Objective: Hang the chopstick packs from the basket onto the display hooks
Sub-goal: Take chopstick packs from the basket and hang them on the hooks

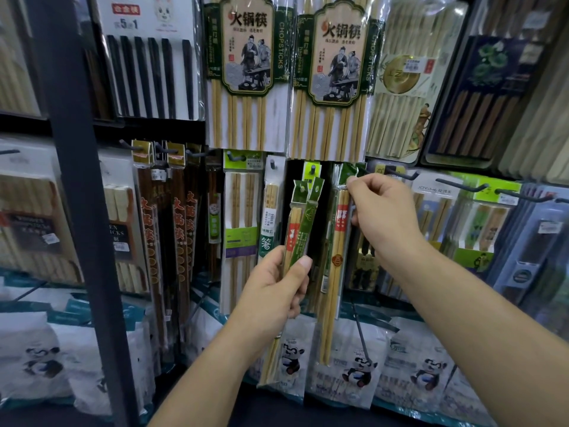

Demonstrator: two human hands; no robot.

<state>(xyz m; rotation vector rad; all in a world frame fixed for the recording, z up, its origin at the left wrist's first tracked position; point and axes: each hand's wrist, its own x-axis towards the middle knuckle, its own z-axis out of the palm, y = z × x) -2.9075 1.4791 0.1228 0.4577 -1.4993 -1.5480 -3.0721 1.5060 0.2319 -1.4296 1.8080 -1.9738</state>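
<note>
Lower centre: two slim chopstick packs point(299, 232) gripped in the left hand point(274, 288), thumb across the front, fingers curled behind. Held upright with a slight lean to the right, green header tabs just below a dark hook point(312, 169) and apart from it, lower ends sticking out beneath the palm.

Right of centre: right hand point(383, 211) pinching the green top of a third pack point(334, 266) between thumb and forefinger, remaining fingers curled along its right edge. Hanging straight down from that pinch, bottom end in front of the panda-printed bags point(358, 371) along the lower edge. Impossible to tell whether its hole sits on a hook, fingertips covering that spot.

Only a narrow dark strip of backboard between the held pair and the third pack. Tight at the sides: a white-and-green pack point(240, 211) just beside the left knuckles, a bare hook point(400, 174) jutting forward just past the right hand, another hook point(462, 184) further right. Overhead, bottom edges of two large hot-pot packs point(246, 72) ending just above the hook row. Far left, a dark upright post point(77, 195), well apart from both hands. Open room mainly toward the camera, around the forearms.
</note>
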